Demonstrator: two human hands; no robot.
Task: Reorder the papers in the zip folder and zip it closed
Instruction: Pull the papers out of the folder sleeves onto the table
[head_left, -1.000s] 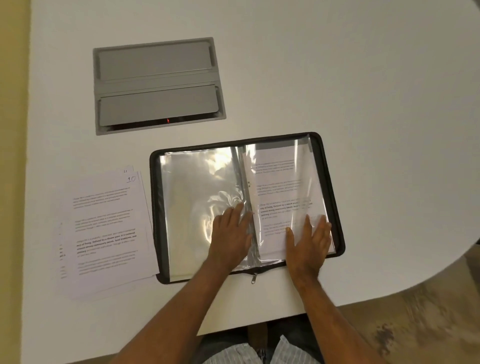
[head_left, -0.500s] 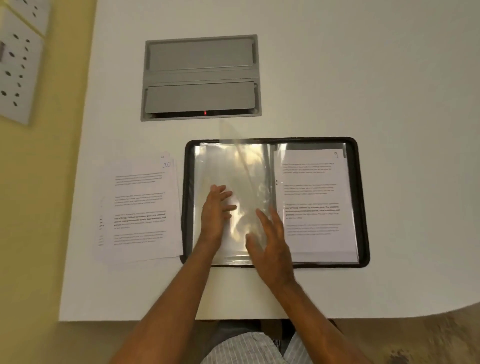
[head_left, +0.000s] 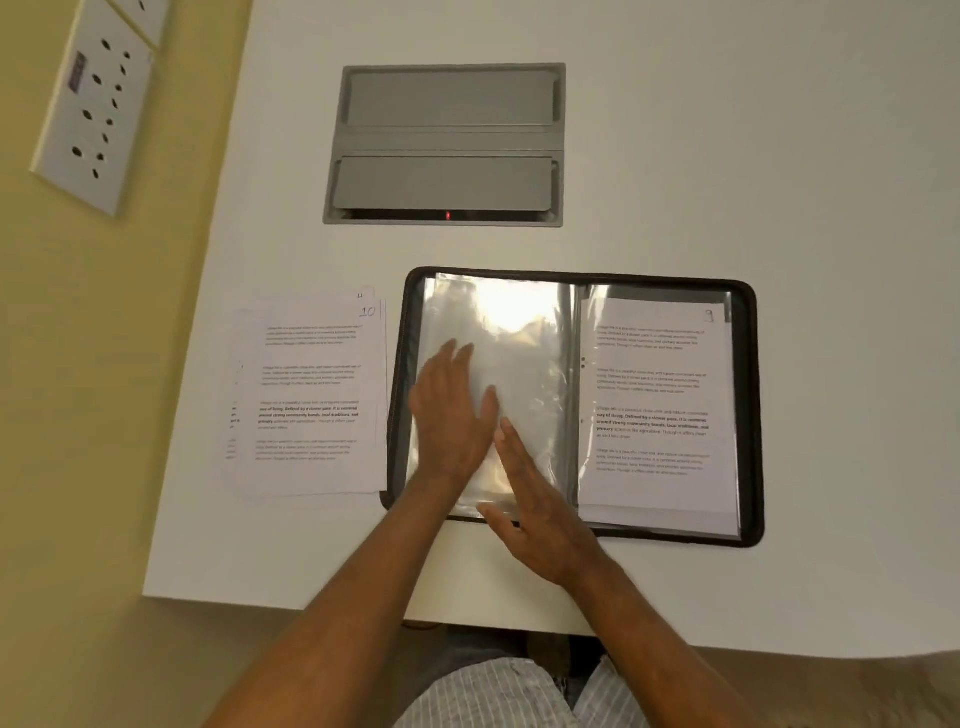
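Head view: black zip folder (head_left: 750, 415) lies open on white table (head_left: 779, 156). Left hand (head_left: 449, 410) spread flat on empty clear plastic sleeve (head_left: 530, 374), likely flattening it; right hand (head_left: 535, 512) spread alongside. Sheet marked 9 (head_left: 657, 395) sleeved; loose paper stack marked 10 (head_left: 311, 395) waits left.

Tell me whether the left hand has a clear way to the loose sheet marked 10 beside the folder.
Probably yes. The left hand lies flat on the folder's empty sleeve, and the sheet marked 10 lies uncovered just past the folder's left edge, with nothing between them.
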